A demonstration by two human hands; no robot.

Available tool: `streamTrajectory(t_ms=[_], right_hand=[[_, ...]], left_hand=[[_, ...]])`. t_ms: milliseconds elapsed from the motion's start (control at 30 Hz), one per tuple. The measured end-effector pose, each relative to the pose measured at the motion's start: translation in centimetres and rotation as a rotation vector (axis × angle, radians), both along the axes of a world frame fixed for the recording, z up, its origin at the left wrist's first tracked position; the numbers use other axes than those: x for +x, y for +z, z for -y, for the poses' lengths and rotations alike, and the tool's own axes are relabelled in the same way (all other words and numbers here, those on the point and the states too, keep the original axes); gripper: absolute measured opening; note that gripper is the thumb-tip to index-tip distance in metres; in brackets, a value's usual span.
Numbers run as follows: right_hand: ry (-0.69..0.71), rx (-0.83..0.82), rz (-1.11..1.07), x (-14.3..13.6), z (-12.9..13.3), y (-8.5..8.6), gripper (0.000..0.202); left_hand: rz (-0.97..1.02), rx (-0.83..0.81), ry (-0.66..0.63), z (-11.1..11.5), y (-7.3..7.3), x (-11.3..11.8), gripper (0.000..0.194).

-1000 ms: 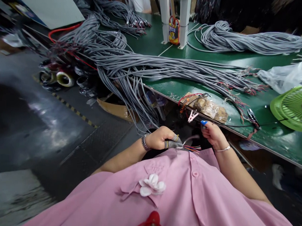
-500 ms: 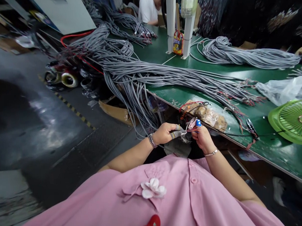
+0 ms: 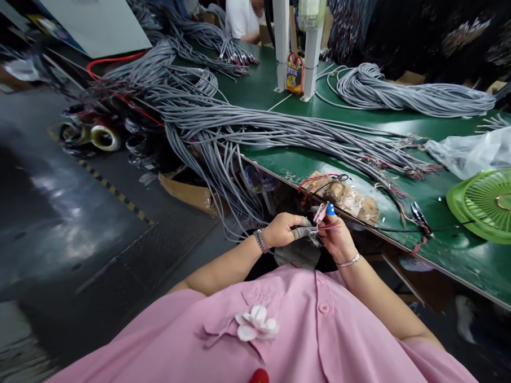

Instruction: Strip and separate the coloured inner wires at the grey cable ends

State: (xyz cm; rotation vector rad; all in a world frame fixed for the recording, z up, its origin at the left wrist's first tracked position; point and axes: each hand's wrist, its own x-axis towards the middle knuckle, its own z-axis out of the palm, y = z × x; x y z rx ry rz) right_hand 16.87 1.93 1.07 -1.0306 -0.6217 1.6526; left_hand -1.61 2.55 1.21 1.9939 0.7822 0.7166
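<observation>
My left hand [image 3: 282, 230], with grey covers on thumb and finger, is closed on the end of a grey cable. Thin coloured wires [image 3: 330, 227] and frayed white strands [image 3: 314, 238] fan out from that end toward the right. Close beside it, my right hand [image 3: 337, 236] has a blue cover on its thumb. Its fingers are curled at the coloured wires, and a small pinkish piece [image 3: 320, 212] shows by the thumb. Whether the right fingers grip the piece or the wires is hard to make out. Both hands are just off the table's near edge.
Long bundles of grey cable [image 3: 278, 128] lie across the green table [image 3: 462, 267]. A taped brown block [image 3: 349, 198], cutters [image 3: 421, 218], a green fan [image 3: 493, 203] and a plastic bag [image 3: 482, 150] are near the right. Posts [image 3: 311, 59] stand behind; a person [image 3: 241, 14] is beyond.
The view has shifted slightly, so the scene sits further left. My right hand has turned a little, and the coloured wires now spread out across its fingers.
</observation>
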Motion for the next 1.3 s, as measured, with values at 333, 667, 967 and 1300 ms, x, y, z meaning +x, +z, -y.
streamTrajectory(t_ms=[333,667,967,1300], right_hand=[[0.083,-0.052,-0.071,1.5,0.7,-1.8,0.058],[0.185,-0.078,-0.13,2.7,1.4,-3.1,0.054],[0.205,0.026,-0.029,1.7,0.3,-0.4,0.045],[0.108,-0.062,-0.039,0.9,-0.2,-0.1,0.043]], left_hand=[[0.032,0.058,-0.076,1.9,1.1,-2.2,0.035],[0.039,0.275,0.006,5.3,1.2,-3.6,0.025],[0.021,0.314,0.148,4.4,0.5,-2.4,0.026],[0.006,0.274,0.228,2.8,-0.1,-0.8,0.024]])
